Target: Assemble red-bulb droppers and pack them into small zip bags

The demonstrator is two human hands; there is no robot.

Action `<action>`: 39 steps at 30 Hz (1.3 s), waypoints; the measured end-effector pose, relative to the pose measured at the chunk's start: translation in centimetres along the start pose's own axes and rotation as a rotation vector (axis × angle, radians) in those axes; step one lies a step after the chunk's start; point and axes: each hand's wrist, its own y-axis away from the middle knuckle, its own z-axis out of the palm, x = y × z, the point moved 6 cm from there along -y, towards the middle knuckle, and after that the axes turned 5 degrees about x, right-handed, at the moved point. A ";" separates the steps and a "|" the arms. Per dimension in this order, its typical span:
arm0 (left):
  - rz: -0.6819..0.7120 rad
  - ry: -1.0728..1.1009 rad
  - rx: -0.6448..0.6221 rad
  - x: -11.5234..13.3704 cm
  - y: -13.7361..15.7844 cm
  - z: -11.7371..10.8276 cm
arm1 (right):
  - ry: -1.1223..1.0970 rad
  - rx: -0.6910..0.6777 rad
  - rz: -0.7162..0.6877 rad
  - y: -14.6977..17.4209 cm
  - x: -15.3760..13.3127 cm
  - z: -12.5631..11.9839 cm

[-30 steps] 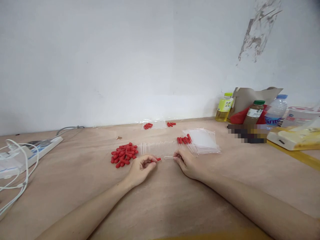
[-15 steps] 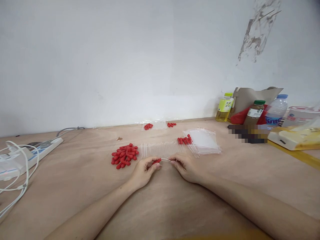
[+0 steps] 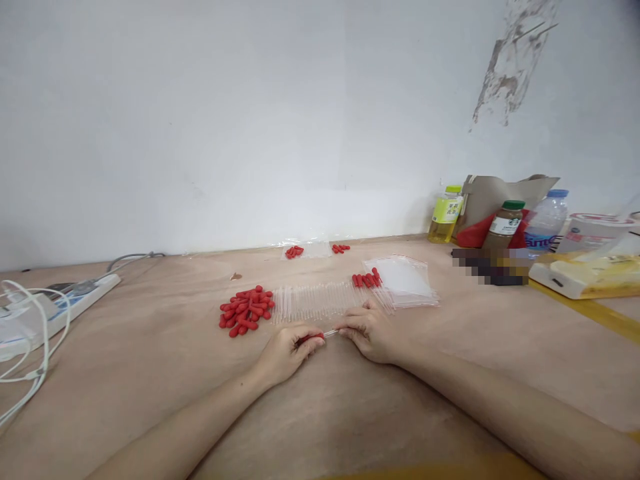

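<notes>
Pale wall point(image 3: 250, 133) behind, brown table point(image 3: 320, 413) below. Left hand point(image 3: 287, 350): thumb and fingers pinched on a red rubber bulb point(image 3: 314, 338). Right hand point(image 3: 367, 333): fingertips clamped on a thin clear tube point(image 3: 331, 332) running to the bulb's end; how deep it sits, cannot tell. Clock taken from the hands. Ten o'clock, pile of red bulbs point(image 3: 247, 311). Twelve, near, row of clear tubes point(image 3: 317, 301). One, several bulb-topped tubes point(image 3: 367, 279) beside plastic bags point(image 3: 406, 283) at two. Farther out at two, yellow-capped bottle point(image 3: 445, 217). Nine to ten, power strip point(image 3: 95, 300).
</notes>
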 end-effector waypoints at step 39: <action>0.076 -0.179 0.008 -0.5 -0.1 -1.1 | 0.145 0.150 0.753 -2.2 10.8 -4.1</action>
